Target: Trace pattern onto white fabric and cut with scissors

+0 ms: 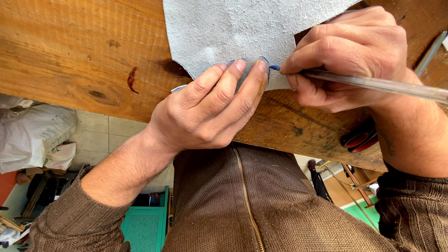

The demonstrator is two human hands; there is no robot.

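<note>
A pale grey sheet of suede-like leather point(233, 28) lies on the wooden workbench point(70, 51). My left hand point(210, 109) presses a small clear template point(254, 63) flat on the sheet's near edge with its fingertips. My right hand point(345, 53) grips a clear ballpoint pen point(373, 84). The pen's blue tip touches the sheet just right of the template, where a blue traced line shows around the template's edge.
A red and black object point(359, 137) lies under my right wrist at the bench's near edge. A metal strip point(429, 53) rests at the far right. Below the bench are white bags point(32, 133), a tiled floor and a green box point(144, 226).
</note>
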